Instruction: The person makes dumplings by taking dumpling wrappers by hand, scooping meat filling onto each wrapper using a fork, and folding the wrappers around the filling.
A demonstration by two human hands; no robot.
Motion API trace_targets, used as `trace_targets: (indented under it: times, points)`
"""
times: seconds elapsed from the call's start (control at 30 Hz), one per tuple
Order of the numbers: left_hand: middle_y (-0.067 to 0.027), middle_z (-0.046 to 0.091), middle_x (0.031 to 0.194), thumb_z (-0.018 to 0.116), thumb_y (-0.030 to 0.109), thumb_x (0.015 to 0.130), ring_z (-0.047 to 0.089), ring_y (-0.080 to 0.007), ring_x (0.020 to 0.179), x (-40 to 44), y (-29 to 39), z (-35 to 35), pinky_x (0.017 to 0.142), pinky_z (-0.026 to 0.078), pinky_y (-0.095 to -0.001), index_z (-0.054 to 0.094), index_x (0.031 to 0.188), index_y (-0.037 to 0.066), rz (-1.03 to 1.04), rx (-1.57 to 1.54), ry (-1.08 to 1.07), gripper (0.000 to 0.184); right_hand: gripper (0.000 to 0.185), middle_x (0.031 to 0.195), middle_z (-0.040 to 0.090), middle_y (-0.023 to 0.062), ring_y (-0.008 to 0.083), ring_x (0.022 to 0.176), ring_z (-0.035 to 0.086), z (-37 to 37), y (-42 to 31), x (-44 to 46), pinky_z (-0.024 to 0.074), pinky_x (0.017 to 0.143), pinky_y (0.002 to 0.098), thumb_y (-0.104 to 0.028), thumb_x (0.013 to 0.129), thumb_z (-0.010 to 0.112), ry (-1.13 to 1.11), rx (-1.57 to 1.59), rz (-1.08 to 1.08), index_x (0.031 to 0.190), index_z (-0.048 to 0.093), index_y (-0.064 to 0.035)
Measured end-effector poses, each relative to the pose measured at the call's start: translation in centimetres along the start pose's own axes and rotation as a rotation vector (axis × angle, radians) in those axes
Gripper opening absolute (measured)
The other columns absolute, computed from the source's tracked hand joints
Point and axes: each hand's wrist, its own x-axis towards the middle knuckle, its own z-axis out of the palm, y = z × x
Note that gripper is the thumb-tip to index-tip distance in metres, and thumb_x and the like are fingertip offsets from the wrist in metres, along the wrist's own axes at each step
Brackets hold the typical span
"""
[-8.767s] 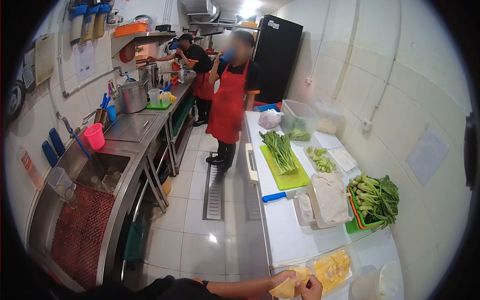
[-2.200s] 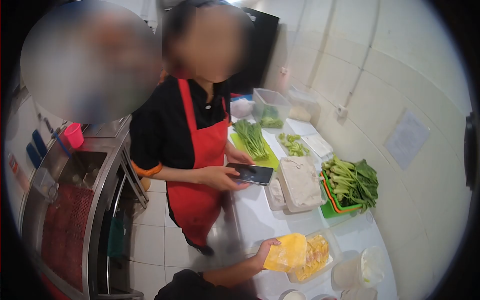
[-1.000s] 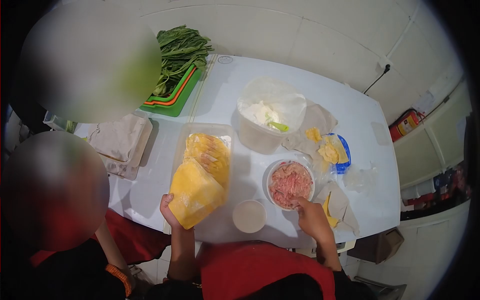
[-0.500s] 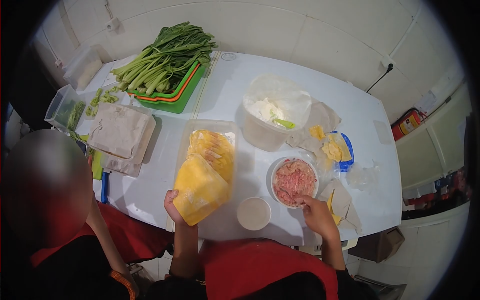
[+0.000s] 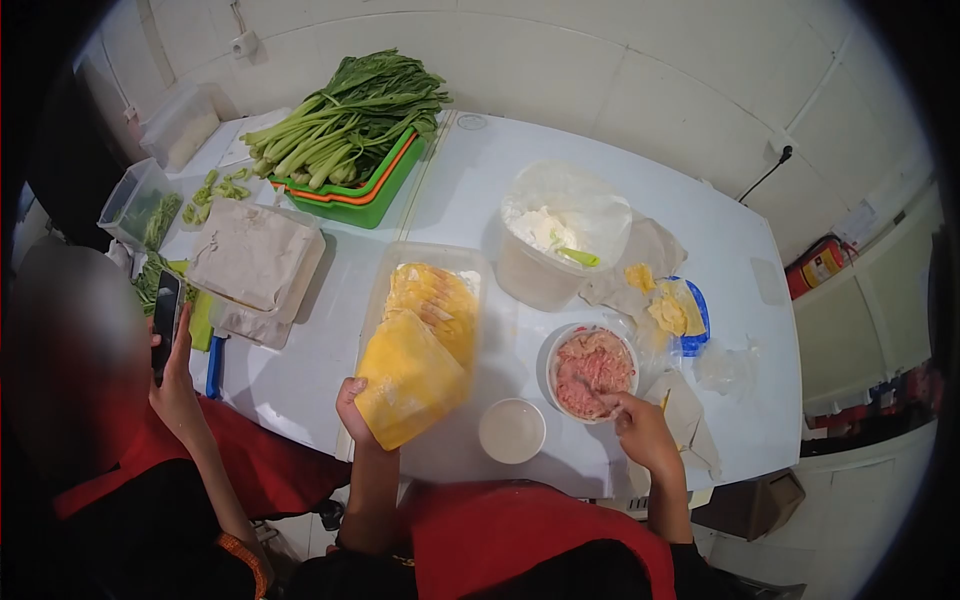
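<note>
My left hand (image 5: 357, 412) is closed on the lower left edge of a stack of yellow dough sheets (image 5: 412, 372), which is dusted with flour. The sheets hang over the front of a clear plastic tub (image 5: 482, 290) with more folded yellow dough pieces (image 5: 440, 300) inside. Over the white bowl of raw minced meat (image 5: 590, 360), my right hand (image 5: 645, 430) pinches a thin utensil at the near right rim; its end is buried in the meat and its exact kind is hard to see. A small round dish (image 5: 512, 431) with pale liquid stands between my hands.
Behind the meat is a lined tub of white flour (image 5: 545, 270) with a green scoop (image 5: 578, 257). Leafy greens (image 5: 345, 125) fill stacked baskets (image 5: 375, 208). Left are a paper-covered container (image 5: 255, 255) and another person's hand (image 5: 178, 385) holding a phone (image 5: 167, 325). Dough scraps (image 5: 672, 310) lie right.
The view has shifted slightly. My right hand has moved a little within the meat bowl, while my left keeps hold of the dough sheets. The other person's hand and phone have come into view.
</note>
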Motion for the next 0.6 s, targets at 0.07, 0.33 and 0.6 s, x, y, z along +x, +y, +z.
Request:
trace_targets:
  times: [0.07,0.33,0.6]
  points:
    - [-0.0229,0.058,0.105,0.043,0.026,0.074,0.060,-0.0359,0.089,0.0,0.1,-0.5,0.081,0.049,-0.0447,0.047,0.115,-0.008,-0.009,0.020,0.012,0.053,0.028,0.074,0.061,0.0211,0.0395,0.074,0.060,0.8,0.4,0.4,0.0483,0.068,0.0389,0.003,0.077,0.047,0.057,-0.149,-0.014,0.102,0.059,-0.0024]
    - [-0.0222,0.058,0.105,0.043,0.025,0.073,0.060,-0.0348,0.089,0.2,-0.1,0.5,0.081,0.049,-0.0437,0.047,0.115,-0.008,-0.008,-0.015,0.000,0.054,0.030,0.080,0.060,0.0245,0.0396,0.075,0.059,1.4,-2.2,1.3,0.0462,0.067,0.0453,0.002,0.074,0.048,-0.072,-0.369,-0.033,0.101,0.059,-0.0010]
    - [-0.0206,0.057,0.107,0.044,0.024,0.071,0.059,-0.0340,0.092,-0.1,-1.0,2.2,0.082,0.048,-0.0438,0.046,0.118,-0.006,-0.072,0.035,0.004,0.056,0.029,0.062,0.054,0.0024,0.0064,0.048,0.043,-2.3,1.9,0.7,0.0349,0.044,0.0205,-0.002,0.083,0.048,-0.268,0.354,0.196,0.109,0.059,-0.0036]
